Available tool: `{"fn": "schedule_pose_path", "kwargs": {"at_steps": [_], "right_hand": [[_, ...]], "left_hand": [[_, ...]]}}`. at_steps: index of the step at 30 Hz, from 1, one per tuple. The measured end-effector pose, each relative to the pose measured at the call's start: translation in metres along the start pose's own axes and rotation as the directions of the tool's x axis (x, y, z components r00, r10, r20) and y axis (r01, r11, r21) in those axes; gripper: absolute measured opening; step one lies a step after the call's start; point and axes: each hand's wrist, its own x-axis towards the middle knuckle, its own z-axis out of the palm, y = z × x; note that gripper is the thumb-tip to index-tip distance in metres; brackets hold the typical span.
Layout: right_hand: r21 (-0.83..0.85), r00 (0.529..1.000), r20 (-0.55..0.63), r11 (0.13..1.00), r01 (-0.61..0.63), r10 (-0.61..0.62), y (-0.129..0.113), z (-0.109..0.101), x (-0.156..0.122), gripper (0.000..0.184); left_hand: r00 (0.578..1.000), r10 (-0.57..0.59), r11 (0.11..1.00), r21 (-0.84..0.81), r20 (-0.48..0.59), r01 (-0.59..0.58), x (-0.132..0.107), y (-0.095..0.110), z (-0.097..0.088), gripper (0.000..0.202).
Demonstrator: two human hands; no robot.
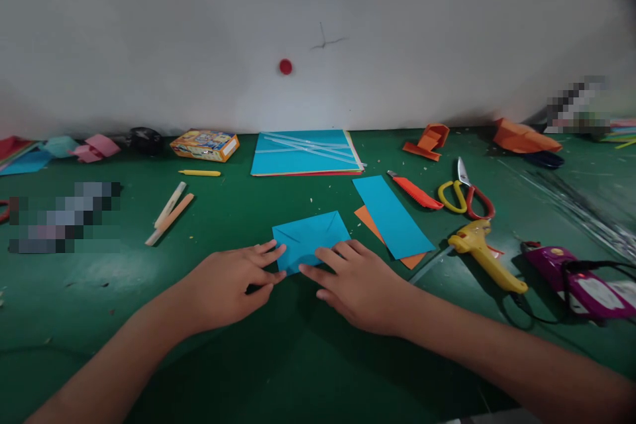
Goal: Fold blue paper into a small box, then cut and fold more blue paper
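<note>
A small folded blue paper (309,237) lies flat on the green table (298,344) in front of me. My left hand (228,285) rests palm down at its left near corner, fingers stretched out and touching the paper's edge. My right hand (355,281) lies palm down at its right near corner, fingers spread and pressing on the paper. Neither hand grips anything.
A blue strip (392,215) lies over an orange sheet (370,222) to the right. Further right are an orange cutter (415,191), scissors (467,197), a yellow glue gun (484,255) and a purple tool (579,281). A paper stack (305,154), box (205,144) and sticks (169,212) lie behind.
</note>
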Motion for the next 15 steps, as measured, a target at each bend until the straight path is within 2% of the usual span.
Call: {"fn": "schedule_pose_path", "kwargs": {"at_steps": [8, 11, 15], "right_hand": [[0.086, 0.982, 0.055, 0.979, -0.184, 0.179, 0.033, -0.023, -0.029, 0.041], [0.081, 0.977, 0.031, 0.974, -0.213, 0.211, 0.036, -0.023, -0.035, 0.042], [0.057, 0.975, -0.04, 0.975, -0.216, 0.219, 0.033, -0.013, -0.036, 0.041]], "left_hand": [[0.999, -0.012, 0.999, -0.038, 0.05, 0.014, 0.0, -0.003, -0.007, 0.036], [0.999, 0.011, 1.0, -0.028, -0.052, -0.012, 0.002, -0.006, -0.003, 0.034], [0.972, 0.083, 0.997, 0.013, -0.221, -0.082, 0.008, -0.011, 0.004, 0.032]]}}
